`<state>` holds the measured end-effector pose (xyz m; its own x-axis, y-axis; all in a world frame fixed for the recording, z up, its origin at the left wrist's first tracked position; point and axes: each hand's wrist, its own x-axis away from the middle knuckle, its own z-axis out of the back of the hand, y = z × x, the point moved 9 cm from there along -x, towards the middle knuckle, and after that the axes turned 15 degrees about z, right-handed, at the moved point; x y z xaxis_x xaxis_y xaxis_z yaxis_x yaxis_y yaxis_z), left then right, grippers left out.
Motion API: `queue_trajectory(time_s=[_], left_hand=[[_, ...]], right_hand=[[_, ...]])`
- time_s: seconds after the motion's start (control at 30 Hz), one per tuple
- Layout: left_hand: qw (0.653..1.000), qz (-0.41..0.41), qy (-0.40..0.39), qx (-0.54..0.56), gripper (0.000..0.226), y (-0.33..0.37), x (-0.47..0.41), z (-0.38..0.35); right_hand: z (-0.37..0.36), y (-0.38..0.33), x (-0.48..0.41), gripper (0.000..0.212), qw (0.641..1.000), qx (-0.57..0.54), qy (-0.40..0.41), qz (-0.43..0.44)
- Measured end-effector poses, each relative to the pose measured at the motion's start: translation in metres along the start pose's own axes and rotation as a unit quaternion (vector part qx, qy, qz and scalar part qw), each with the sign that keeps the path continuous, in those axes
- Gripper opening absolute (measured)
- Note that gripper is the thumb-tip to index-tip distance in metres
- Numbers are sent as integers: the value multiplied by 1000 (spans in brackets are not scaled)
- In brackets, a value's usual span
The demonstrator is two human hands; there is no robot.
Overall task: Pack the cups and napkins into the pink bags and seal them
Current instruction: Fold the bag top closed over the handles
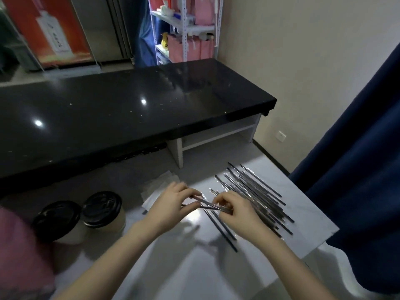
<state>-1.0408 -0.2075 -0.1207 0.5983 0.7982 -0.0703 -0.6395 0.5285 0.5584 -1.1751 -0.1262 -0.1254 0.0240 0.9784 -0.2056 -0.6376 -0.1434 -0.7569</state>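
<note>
Forearms come in from the bottom edge, both over the white tabletop (164, 263). Left hand (173, 204) and right hand (236, 211) meet mid-table, each pinched narrow on the same couple of wrapped straws (208, 206); long axis runs roughly left-right between the fingertips, slightly tilted.

Rest of the straw pile (257, 198) lies just beyond and right of the right hand, sticks fanned diagonally, far ends near the tabletop's right edge. Little margin there.

Napkins (160, 187): flat stack touching or just behind the left hand, far side. Left hand is clearly nearer.

Two lidded cups (82, 217) stand upright, side by side, well left of the left hand. Pink bag (19, 245), blurred, at the far left edge beside them.

Judgement: straws are being sorted for packing; the next carry goes leftward toward the bag. Open tabletop in front of both hands, clear path left past the cups.
</note>
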Motion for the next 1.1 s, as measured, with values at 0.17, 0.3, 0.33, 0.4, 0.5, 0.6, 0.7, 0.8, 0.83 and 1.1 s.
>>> queue_trajectory(time_s=[0.17, 0.3, 0.33, 0.4, 0.5, 0.6, 0.7, 0.8, 0.83, 1.1], left_hand=[[998, -14, -4, -61, 31, -20, 46, 63], [993, 4, 52, -108, 19, -37, 93, 133], [988, 8, 79, -134, 23, -42, 106, 153], [977, 29, 127, -166, 30, -53, 135, 193], [966, 78, 179, -169, 42, -75, 180, 249], [955, 119, 224, -153, 52, -98, 227, 294], [937, 154, 268, -160, 37, -122, 271, 327], [914, 199, 311, -169, 30, -149, 312, 352], [909, 216, 320, -158, 25, -159, 322, 358], [901, 314, 293, -57, 22, -223, 365, 353]], right_hand=[[-27, -57, -18, 45, 992, -125, -34, 7], [-55, -129, -36, 37, 983, -135, -100, 75], [-63, -150, -42, 34, 980, -136, -112, 92], [-83, -192, -52, 26, 972, -152, -131, 124], [-112, -256, -68, 20, 961, -111, -142, 208], [-147, -316, -78, 24, 940, -46, -155, 300], [-186, -365, -82, 24, 910, 24, -177, 374], [-227, -403, -81, 26, 876, 84, -205, 427], [-240, -412, -80, 26, 867, 103, -216, 437], [-313, -426, -82, 16, 848, 174, -265, 425]])
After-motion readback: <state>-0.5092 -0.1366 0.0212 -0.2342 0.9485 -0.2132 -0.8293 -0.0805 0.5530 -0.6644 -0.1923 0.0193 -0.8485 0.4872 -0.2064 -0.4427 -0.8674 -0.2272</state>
